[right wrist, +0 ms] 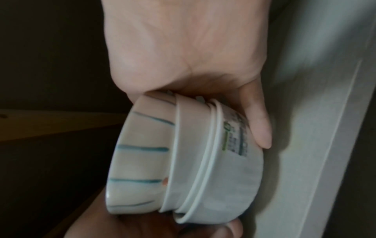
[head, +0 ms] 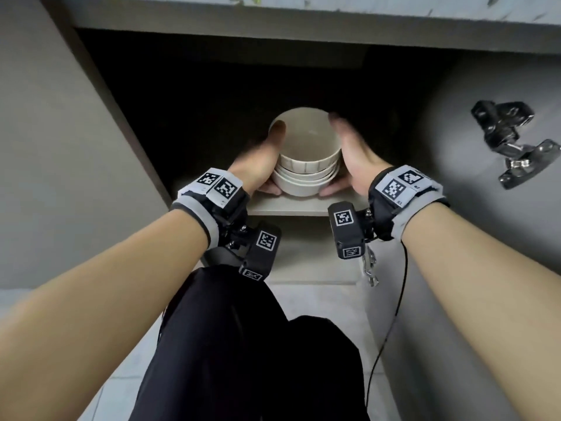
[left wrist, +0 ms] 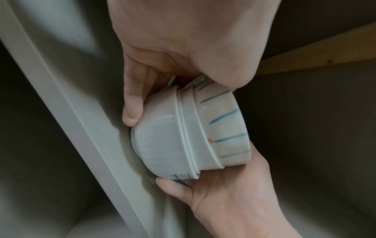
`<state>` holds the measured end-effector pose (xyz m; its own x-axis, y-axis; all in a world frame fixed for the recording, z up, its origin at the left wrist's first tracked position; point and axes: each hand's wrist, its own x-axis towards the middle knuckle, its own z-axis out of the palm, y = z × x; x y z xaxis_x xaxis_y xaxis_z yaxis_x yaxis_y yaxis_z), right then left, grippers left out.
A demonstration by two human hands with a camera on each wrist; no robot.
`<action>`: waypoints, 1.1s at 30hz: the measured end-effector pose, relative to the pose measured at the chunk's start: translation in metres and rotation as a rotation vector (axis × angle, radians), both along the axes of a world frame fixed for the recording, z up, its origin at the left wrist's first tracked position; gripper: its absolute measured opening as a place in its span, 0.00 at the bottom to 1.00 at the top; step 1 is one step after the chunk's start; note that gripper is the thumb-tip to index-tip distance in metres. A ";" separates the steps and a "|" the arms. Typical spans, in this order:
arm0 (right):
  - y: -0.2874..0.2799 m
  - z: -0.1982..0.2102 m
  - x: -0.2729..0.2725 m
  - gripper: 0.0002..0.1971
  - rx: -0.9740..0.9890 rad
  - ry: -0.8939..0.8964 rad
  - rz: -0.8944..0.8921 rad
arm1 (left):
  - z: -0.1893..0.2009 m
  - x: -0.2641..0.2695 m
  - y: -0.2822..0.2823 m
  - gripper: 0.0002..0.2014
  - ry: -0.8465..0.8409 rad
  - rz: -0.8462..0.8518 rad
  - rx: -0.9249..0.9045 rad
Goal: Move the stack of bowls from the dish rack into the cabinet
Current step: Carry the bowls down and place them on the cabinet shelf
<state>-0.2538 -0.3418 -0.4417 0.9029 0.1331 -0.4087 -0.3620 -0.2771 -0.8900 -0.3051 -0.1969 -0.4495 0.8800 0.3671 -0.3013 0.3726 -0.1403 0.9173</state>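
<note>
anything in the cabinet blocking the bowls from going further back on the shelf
Nothing visible does. The stack of white ceramic bowls sits at the front edge of the pale grey cabinet shelf, held between the left hand and right hand. The space behind shows no objects, but it is too dark to be certain.

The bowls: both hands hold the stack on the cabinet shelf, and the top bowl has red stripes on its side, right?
Nearly. Both hands, left hand and right hand, do hold the stack of bowls at the cabinet shelf. But the top bowl has blue-green stripes, not red; only a small reddish dot shows near its base. The left wrist view shows this, and the right wrist view agrees.
</note>
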 end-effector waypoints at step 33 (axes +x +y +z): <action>-0.007 -0.024 -0.002 0.58 -0.317 -0.664 0.267 | -0.034 0.013 0.029 0.49 -0.432 -0.423 0.155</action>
<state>-0.2556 -0.3492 -0.4656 0.9256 0.3470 0.1512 0.3331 -0.5570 -0.7608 -0.2921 -0.1684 -0.4834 0.9893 -0.0292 0.1431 -0.1444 -0.3385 0.9298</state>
